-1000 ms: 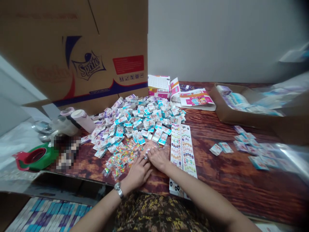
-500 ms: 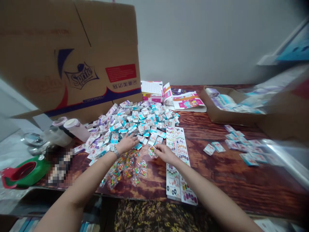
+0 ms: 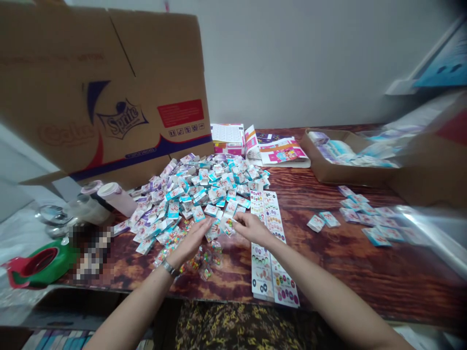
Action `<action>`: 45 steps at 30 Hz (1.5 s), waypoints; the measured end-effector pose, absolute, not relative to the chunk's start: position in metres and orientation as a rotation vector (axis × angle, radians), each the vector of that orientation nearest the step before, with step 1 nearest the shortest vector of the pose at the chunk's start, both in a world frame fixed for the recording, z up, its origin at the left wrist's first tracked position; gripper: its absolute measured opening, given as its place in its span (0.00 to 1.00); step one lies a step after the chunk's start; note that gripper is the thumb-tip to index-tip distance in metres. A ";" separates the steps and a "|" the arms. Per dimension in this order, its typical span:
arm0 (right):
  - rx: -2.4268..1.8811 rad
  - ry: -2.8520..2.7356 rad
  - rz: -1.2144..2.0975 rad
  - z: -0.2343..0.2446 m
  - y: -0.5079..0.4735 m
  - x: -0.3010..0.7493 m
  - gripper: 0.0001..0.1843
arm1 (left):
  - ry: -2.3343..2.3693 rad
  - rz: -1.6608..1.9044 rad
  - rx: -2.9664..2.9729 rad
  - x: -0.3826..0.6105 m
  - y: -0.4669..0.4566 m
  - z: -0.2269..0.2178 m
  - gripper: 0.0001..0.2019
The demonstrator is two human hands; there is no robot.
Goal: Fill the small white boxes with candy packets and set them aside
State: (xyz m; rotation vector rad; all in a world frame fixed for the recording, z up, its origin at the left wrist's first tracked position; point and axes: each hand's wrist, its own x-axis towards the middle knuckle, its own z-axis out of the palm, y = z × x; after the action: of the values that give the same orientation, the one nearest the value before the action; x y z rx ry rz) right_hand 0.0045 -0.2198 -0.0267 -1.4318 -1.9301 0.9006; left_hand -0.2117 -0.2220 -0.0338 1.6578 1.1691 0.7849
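My right hand (image 3: 250, 228) pinches a small clear packet of colourful beads (image 3: 228, 226) at its fingertips. My left hand (image 3: 191, 240), with a silver wristwatch (image 3: 168, 268) on its wrist, is open with fingers apart, just left of that packet. It lies over more clear bead packets (image 3: 206, 257) and beside a large heap of small white and teal cartons (image 3: 204, 187). Long printed sheets with coloured circles (image 3: 268, 243) lie to the right of my right hand, on a dark wooden table (image 3: 328, 272).
A tall Sprite cardboard box (image 3: 109, 97) stands at the back left. Beyond the heap are printed leaflets (image 3: 280, 151). A low cardboard tray (image 3: 328, 167) holds cartons at the back right. Loose cartons (image 3: 365, 214) lie right, and a green tape dispenser (image 3: 44, 265) sits left.
My left hand has drawn back from the cartons toward me and turned inward. My right hand stays near the same spot with the packet. The view has shifted slightly.
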 end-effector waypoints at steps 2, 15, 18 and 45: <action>-1.515 -2.000 0.819 -0.025 -0.222 0.000 0.09 | 1.214 0.775 1.767 -0.205 -0.232 -0.028 0.19; -1.038 -2.094 1.341 -0.020 -0.225 0.010 0.09 | 1.037 0.649 1.779 -0.196 -0.229 -0.013 0.20; -0.992 -1.796 1.600 -0.031 -0.229 0.012 0.13 | 0.977 0.588 1.468 -0.196 -0.229 -0.025 0.23; -1.158 -1.431 1.598 -0.066 -0.247 0.008 0.17 | 1.162 0.445 2.666 -0.186 -0.269 -0.047 0.21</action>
State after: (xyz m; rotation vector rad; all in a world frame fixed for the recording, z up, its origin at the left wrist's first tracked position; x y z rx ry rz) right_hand 0.0084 -0.2469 -0.0663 -1.1585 -1.4306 1.5985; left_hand -0.1864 -0.2686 -0.0473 2.6661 1.1620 0.4445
